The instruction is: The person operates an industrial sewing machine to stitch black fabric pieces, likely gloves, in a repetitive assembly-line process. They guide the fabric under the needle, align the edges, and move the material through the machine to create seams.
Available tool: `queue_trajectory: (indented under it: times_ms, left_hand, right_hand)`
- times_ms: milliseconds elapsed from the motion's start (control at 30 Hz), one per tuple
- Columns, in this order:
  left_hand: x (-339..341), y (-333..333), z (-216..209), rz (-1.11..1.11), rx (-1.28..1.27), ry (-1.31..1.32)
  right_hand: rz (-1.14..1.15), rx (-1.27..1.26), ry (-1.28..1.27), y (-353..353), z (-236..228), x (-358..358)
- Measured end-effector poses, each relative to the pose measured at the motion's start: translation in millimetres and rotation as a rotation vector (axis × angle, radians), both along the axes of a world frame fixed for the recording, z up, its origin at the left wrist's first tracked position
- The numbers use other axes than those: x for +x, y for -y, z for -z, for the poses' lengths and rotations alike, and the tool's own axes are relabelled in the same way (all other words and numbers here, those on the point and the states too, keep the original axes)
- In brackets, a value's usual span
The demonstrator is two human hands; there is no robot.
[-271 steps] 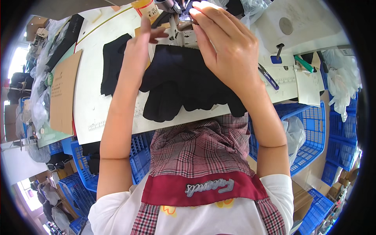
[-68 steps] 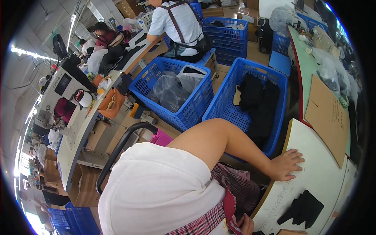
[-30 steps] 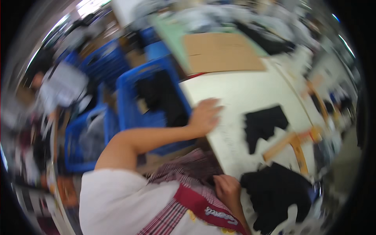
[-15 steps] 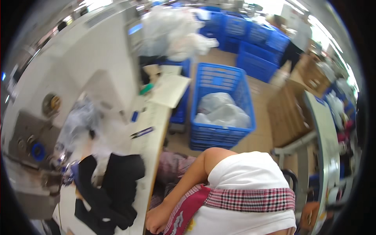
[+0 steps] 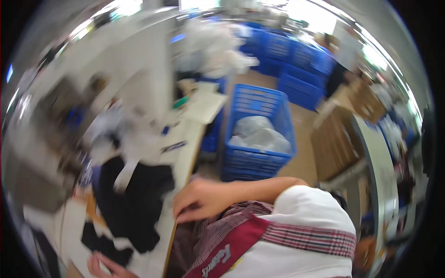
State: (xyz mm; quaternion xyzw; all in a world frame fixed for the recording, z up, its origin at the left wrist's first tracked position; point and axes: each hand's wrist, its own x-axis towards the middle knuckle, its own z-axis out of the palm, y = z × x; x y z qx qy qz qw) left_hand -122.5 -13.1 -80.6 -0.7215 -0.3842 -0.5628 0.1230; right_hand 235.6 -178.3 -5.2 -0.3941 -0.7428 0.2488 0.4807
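Pieces of black cloth (image 5: pixel 143 199) lie on the pale worktable in front of a sewing machine (image 5: pixel 148 88). A smaller black piece (image 5: pixel 103 241) lies nearer me. My left hand (image 5: pixel 105 267) is at the lower edge of the picture, just below that smaller piece, its fingers apart and nothing seen in them. At the table's right edge, my right hand (image 5: pixel 199 200) hovers beside the larger black cloth. Its fingers are loosely bent, with a gap between thumb and fingers and nothing visible in it. Motion blurs the left side of the picture.
A pen (image 5: pixel 174 147) and sheets of paper (image 5: pixel 204 105) lie farther along the worktable (image 5: pixel 189 139). Right of it stands a blue crate (image 5: pixel 259 160) holding white plastic bags. Cardboard boxes (image 5: pixel 334 143) and another table (image 5: pixel 375 162) are farther right. A person (image 5: pixel 345 55) stands at the back.
My right hand has risen from the lower table edge, away from me toward the black cloth. My left hand has come into view at the lower left. The view has shifted slightly.
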Motion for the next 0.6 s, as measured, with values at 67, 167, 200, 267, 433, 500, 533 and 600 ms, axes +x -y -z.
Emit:
queue_trajectory:
  times_ms: [67, 167, 200, 267, 433, 500, 533, 600]
  left_hand:
    - [29, 41, -40, 0.061, -0.09, 0.123]
    - [34, 72, -81, 0.163, -0.081, 0.319]
    - [28, 78, -89, 0.155, -0.063, 0.341]
    - [39, 91, -118, 0.165, -0.008, 0.319]
    - [36, 129, -179, 0.075, 0.465, 0.15]
    - [34, 138, -188, 0.044, 0.636, 0.113]
    - [35, 142, -189, 0.04, 0.703, 0.108]
    - [35, 149, -187, 0.045, 0.792, 0.091]
  right_hand:
    - [0.12, 0.076, 0.042, 3, -38, 8]
    - [0.334, 0.456, -0.142, 9, -86, 18]
    - [0.389, 0.582, -0.248, 6, -96, 18]
    - [0.404, 0.73, -0.308, 6, -118, 33]
    - [0.206, 0.875, -0.382, -4, -143, 48]
    - [0.146, 0.906, -0.371, -1, -149, 54]
    - [0.116, 0.919, -0.361, 1, -153, 56]
    - [0.059, 0.942, -0.333, 6, -158, 57]
